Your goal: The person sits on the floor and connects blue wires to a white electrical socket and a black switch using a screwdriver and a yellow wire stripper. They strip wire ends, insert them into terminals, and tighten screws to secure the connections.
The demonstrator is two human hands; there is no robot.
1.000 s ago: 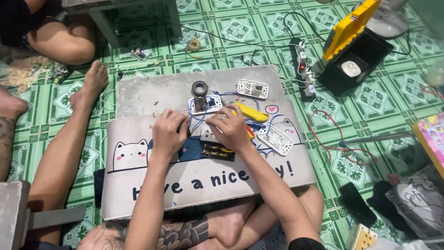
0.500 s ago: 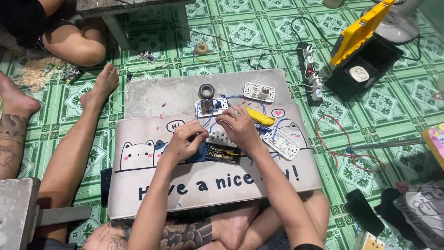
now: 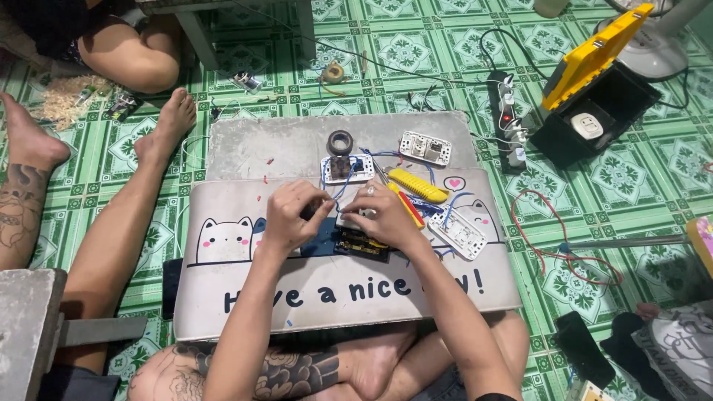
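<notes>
A white switch module (image 3: pixel 355 220) is held between both hands above the grey lap mat (image 3: pixel 312 297) with a cat drawing. The left hand (image 3: pixel 291 215) is curled narrowly around its left edge, pinching a small dark part; the right hand (image 3: pixel 388 215) is closed over its right side. Just beyond the module, a yellow-handled screwdriver (image 3: pixel 417 186) and a roll of black tape (image 3: pixel 341 142) are seen. Right of the module lies a white switch plate (image 3: pixel 457 235).
</notes>
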